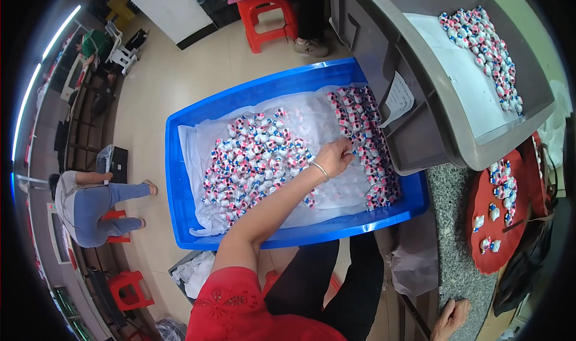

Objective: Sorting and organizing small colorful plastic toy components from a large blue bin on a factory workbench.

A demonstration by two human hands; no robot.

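Note:
My left hand (334,158), with a bangle at the wrist, reaches into a blue plastic bin (171,188). Its fingers are curled closed beside packed rows of small painted figurines (367,143) along the bin's right side; whatever they pinch is hidden. A loose heap of similar white, pink and blue figurines (258,161) lies on a crumpled white sheet (336,194) to the left of that hand. At the lower right, my right hand (452,319) rests at the granite counter's edge (453,239), fingers loosely curled, with nothing visible in them.
A grey bin (420,59) with more figurines (486,59) overhangs the blue bin's right end. On the counter, a red scalloped tray (483,254) carries several pieces. Red stools (270,32) stand on the floor. One person (99,203) bends at the left; others sit farther back.

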